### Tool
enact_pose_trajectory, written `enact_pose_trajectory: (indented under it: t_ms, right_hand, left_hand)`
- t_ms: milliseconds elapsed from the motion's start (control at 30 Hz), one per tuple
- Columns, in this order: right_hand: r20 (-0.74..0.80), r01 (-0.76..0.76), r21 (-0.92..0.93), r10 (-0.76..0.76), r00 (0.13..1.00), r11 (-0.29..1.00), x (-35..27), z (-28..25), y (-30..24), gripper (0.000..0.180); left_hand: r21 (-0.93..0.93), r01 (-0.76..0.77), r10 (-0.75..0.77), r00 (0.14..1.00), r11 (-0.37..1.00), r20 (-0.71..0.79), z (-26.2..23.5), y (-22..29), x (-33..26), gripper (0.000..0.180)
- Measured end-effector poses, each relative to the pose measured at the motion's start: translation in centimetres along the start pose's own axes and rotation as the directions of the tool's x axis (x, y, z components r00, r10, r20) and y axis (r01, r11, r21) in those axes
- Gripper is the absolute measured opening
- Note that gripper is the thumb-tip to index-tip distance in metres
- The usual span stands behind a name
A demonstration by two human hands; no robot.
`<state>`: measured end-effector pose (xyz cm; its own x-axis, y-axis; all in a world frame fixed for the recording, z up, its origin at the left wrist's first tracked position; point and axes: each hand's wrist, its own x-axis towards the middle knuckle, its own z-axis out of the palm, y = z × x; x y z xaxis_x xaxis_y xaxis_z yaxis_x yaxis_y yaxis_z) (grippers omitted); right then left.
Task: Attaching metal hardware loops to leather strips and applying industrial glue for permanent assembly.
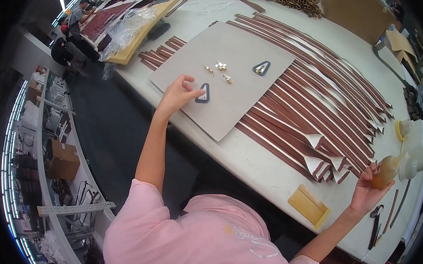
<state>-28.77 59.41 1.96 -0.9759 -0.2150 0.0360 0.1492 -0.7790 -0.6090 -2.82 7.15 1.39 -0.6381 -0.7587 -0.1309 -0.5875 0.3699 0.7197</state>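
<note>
My left hand [176, 96] is over the near left part of a grey board [241, 49]. Its fingers are apart, and the thumb tip reaches the edge of a dark blue triangular piece [203, 98] with a pale middle. Beyond it lie several small gold-coloured metal fittings [220, 66]. A second triangular piece [261, 68], with a metal fitting inside its outline, rests farther right on the board. At the table's right side, my right hand [366, 190] grips a squeeze bottle [388, 173] of amber liquid, its pointed tip tilted up and to the right.
Long brown straps [301, 96] with white edges lie under and beside the board. A yellow scraper-like plate [308, 205] sits at the near table edge. White containers [416, 144] and dark tools [375, 222] are at right. Shelving [52, 117] and people [75, 27] appear left.
</note>
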Motion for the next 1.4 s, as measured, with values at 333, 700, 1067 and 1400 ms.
enact_pose_trajectory:
  t_ms: [333,700,1067,1400]
  right_hand:
    - [0.085,0.081,0.058,-0.086,0.993,0.995,-0.3,-0.7,-2.2,0.049]
    - [0.025,0.115,-0.982,-0.501,0.865,0.149,-7.2,-5.0,-2.1,0.078]
    - [0.326,0.207,-0.945,-0.702,0.633,-0.251,-11.8,-0.7,-1.8,0.058]
    - [0.329,0.273,-0.866,0.065,0.942,0.420,-14.8,9.8,12.3,0.006]
  left_hand:
    - [0.361,-0.560,0.590,0.807,0.746,0.035,-0.4,-1.6,7.8,0.029]
    - [0.128,-0.483,0.405,0.829,0.866,0.385,-3.2,-0.7,13.7,0.020]
    - [-0.519,-0.322,0.457,0.876,0.792,0.153,-4.3,7.2,0.5,0.017]
    - [-0.772,0.450,0.438,0.643,0.448,0.628,13.3,9.7,-15.5,0.021]
